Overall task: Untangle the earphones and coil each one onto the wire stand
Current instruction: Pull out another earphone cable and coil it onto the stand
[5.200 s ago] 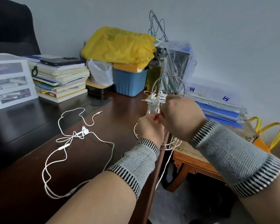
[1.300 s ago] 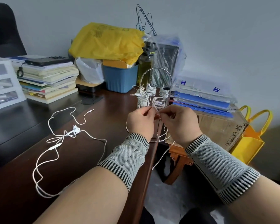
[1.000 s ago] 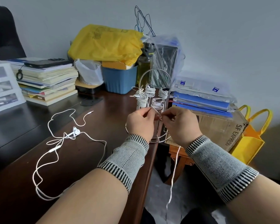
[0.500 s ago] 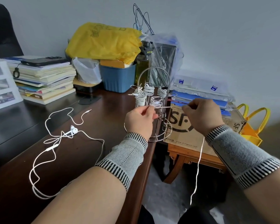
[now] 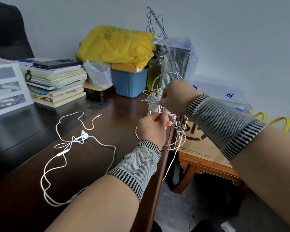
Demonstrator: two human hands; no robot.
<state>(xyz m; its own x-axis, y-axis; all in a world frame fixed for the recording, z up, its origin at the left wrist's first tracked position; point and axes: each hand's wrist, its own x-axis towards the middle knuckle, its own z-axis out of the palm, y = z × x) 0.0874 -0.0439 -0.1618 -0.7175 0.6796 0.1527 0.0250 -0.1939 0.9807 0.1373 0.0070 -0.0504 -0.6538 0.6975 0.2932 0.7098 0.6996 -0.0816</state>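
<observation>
A silver wire stand (image 5: 167,76) stands at the right edge of the dark wooden desk (image 5: 94,164), with white earphone cable coiled on its prongs (image 5: 151,102). My left hand (image 5: 151,128) pinches a white cable against the stand's lower part. My right hand (image 5: 176,97) is over the stand's upper prongs, closed on the same cable. That cable's loose end (image 5: 172,162) hangs down past the desk edge. A second white earphone set (image 5: 84,135) lies spread in loose loops on the desk to the left, untouched.
Behind the stand are a blue bin (image 5: 129,82), a yellow bag (image 5: 115,46), a bottle (image 5: 156,71) and plastic-wrapped items. A stack of books (image 5: 55,84) with a phone on top sits back left. A cardboard box (image 5: 199,139) rests on a low wooden table to the right.
My right hand drew the cable out to the right, then swung back over the stand's upper prongs. My left hand stayed at the stand. The loose tail hangs shorter.
</observation>
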